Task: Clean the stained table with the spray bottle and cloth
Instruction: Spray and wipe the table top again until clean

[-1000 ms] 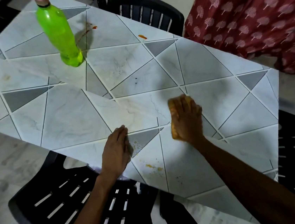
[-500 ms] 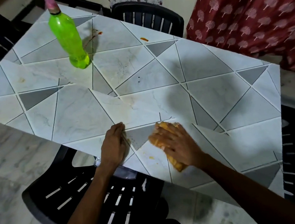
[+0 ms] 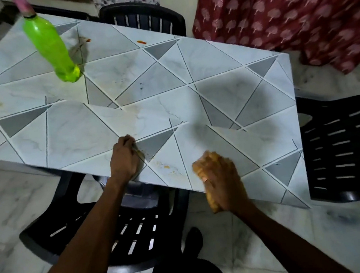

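Observation:
A green spray bottle (image 3: 52, 49) with a pink top stands at the far left of the tile-patterned table (image 3: 191, 85). My right hand (image 3: 223, 184) grips a crumpled orange cloth (image 3: 199, 167) and presses it on the table's near edge. My left hand (image 3: 124, 159) rests on the near edge to the left, fingers bent, holding nothing. A yellow-orange stain (image 3: 166, 166) lies between my hands. Red smears (image 3: 141, 42) mark the far edge, another one (image 3: 88, 40) sits beside the bottle, and dark specks (image 3: 141, 85) dot the middle.
Black plastic chairs stand around the table: one chair (image 3: 129, 227) under my arms, a second chair (image 3: 344, 151) at the right, a third chair (image 3: 143, 17) at the far side. A red patterned curtain (image 3: 296, 22) hangs at the back right. The floor is marble.
My right hand has dragged the cloth from the middle of the table back to the near edge. My left hand has stayed in place.

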Tool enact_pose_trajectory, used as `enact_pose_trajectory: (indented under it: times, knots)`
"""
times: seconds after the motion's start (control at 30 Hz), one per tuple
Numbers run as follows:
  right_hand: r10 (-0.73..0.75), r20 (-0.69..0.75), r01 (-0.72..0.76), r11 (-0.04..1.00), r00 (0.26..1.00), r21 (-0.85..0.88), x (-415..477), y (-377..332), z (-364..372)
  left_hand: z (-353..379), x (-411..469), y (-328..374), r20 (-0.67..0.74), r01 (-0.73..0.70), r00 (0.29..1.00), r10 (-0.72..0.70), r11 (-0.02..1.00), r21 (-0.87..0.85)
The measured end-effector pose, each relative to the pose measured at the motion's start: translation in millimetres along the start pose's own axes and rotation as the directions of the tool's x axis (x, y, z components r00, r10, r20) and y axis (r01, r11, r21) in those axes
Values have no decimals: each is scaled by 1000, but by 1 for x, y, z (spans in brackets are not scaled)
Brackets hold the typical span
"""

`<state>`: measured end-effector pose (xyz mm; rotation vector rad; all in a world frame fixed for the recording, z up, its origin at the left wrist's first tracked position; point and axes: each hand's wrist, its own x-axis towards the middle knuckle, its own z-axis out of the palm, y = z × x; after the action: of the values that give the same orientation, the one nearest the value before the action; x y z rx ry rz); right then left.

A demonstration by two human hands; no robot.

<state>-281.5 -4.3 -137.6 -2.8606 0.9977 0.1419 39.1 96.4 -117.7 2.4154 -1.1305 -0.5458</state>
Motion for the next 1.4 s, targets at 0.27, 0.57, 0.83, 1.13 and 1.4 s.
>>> enact_pose_trajectory:
  times: [0.27,0.57,0.83,1.13,1.4]
  knots:
    - [182,27,-184,976,983,113,14,-42,8,-14,11,-11,112,-97,990,90,993,62]
    - [59,-84,-55,997,995,53,149,-131,-28,-33,22,-43,166,-263,949,269,963,-55]
    - [83,-37,-79,991,996,105,36,-126,6,-47,31,-82,107,-384,919,380,923,13]
    - [486,-96,-477,873,869,107,66,-130,-8,-44,35,-81,63,-391,918,390,920,4]
    - [270,-20,-255,929,963,267,98,-224,2,-40,31,-61,58,-347,938,342,927,140]
